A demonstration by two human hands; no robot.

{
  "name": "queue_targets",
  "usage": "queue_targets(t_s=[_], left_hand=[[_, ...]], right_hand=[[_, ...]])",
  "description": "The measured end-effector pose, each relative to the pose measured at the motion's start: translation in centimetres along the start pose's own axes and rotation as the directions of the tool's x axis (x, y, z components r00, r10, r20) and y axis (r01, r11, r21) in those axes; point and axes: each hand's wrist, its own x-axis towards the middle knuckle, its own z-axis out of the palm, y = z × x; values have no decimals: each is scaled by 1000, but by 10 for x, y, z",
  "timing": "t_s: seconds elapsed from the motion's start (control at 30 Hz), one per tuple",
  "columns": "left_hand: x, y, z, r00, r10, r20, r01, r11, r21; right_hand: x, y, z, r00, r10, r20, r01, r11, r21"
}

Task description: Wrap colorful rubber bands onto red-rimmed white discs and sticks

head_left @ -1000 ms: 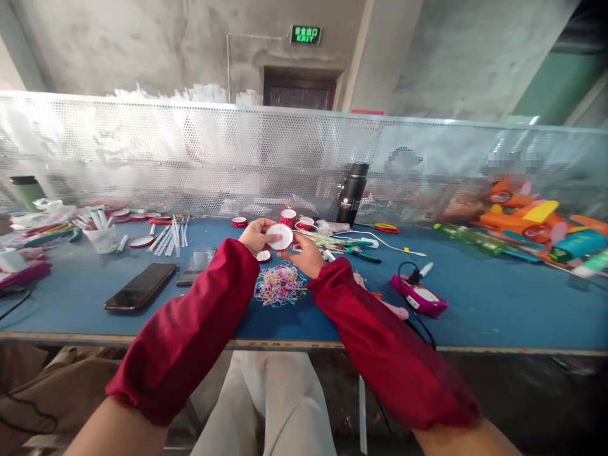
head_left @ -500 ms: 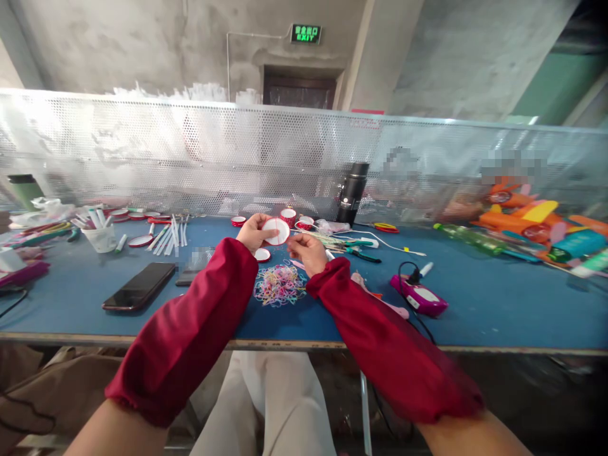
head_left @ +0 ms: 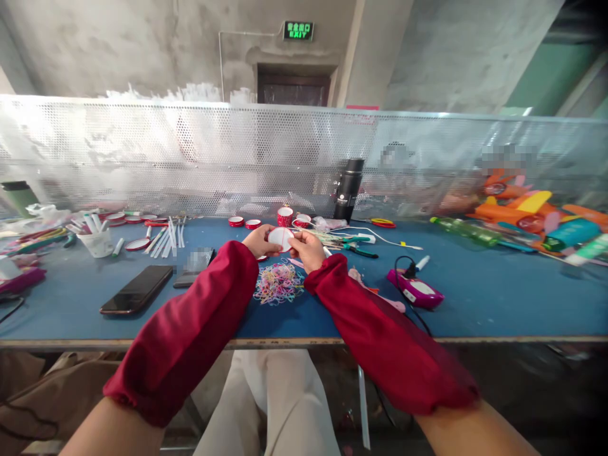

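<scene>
Above the table's middle, my left hand [head_left: 259, 242] is closed on the left edge of a round white disc [head_left: 281, 237] with a red rim. A thin red line, like a rubber band or thread, runs across its face. My right hand [head_left: 308, 249] pinches the disc's right edge; whether it also holds the band is too small to tell. Just below lies a pile of multicoloured rubber bands [head_left: 279, 283]. Behind my hands stand a red patterned cup [head_left: 285, 217] and shallow red-and-white rounds [head_left: 236, 221]. Part of another round shows under my left hand.
On the blue table [head_left: 498, 297] lie a phone [head_left: 137, 289], a cup of markers [head_left: 97, 240], white strips, green-handled pliers [head_left: 361, 249] and a purple power strip [head_left: 418, 289]. A black flask [head_left: 349, 190] stands by the perforated partition [head_left: 213, 152]. Orange toy planes [head_left: 517, 212] are at right.
My right hand has come in from beside the disc to grip its right edge. The disc has moved slightly right in view and stands more face-on.
</scene>
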Motion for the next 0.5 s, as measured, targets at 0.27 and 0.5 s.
queue_targets(t_s=[0.27, 0.5], left_hand=[[-1, 0, 0, 996, -56, 72, 65, 991, -119], [-1, -1, 0, 991, -10, 132, 24, 994, -107]], right_hand=[[3, -2, -3, 995, -61, -82, 56, 997, -62], [4, -2, -4, 992, -79, -97, 75, 996, -42]])
